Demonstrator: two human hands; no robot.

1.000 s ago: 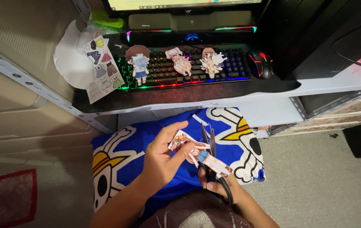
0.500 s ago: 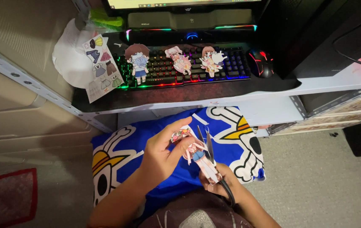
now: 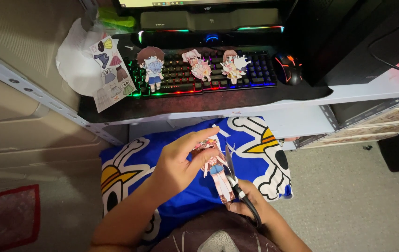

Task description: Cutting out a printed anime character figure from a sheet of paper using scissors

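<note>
Here the left hand (image 3: pixel 178 163) pinches a paper doll (image 3: pixel 214 170) by its head end, thumb and fingers clamped on the paper, so that the doll hangs slanting down toward the right hand (image 3: pixel 250 209). The right hand is closed around the black handles of a pair of scissors (image 3: pixel 236 179), whose blades point up and away from the person and lie right along the doll's right edge, touching or nearly touching the paper; whether the blades are parted I cannot tell. The two hands sit close together, just apart, with the doll bridging the gap between them. Beneath both hands spreads a blue cloth (image 3: pixel 176 198) printed with white skulls and yellow hats. Well beyond the hands, farther from the person, is the bench (image 3: pixel 367 88) with a dark mat on it, and on that a backlit keyboard (image 3: pixel 199 74) glowing in rainbow colours. Three more cut-out dolls lie on the keys: one with brown hair (image 3: pixel 151 66) beyond the left hand, a pink one (image 3: pixel 199 65) in the middle, and another (image 3: pixel 233 64) beyond the right hand. Off to the left of these lies a sheet of paper clothes (image 3: pixel 112 72) on top of a white scrap. A black mouse (image 3: pixel 288 67) sits just beside the keyboard's right end.
</note>
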